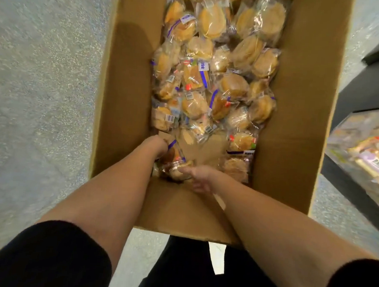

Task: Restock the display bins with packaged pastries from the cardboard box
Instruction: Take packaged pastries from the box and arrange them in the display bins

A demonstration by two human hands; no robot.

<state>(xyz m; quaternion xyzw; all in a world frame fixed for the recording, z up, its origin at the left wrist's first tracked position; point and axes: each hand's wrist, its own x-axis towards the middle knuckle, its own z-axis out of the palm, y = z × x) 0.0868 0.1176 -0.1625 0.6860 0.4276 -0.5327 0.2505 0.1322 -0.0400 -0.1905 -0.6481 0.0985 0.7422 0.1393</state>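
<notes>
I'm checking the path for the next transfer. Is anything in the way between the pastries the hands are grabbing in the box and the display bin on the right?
Only the cardboard box: its tall right wall stands between the pastries at the left hand and right hand and the display bin. They must be lifted over it. Nothing else visible blocks the way.

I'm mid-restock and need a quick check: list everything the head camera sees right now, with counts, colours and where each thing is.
cardboard box: one, brown, open, centre, on the floor
packaged pastries: dozens, too many to count, golden in clear wrap, loose in the box
display bin: one, dark shelving, right edge, holding blurred packages
floor: grey speckled, around the box
left hand: in the box's near end, gripping wrapped pastries
right hand: beside it, fingers on the same bundle
sleeves: two, black, bottom corners
</notes>
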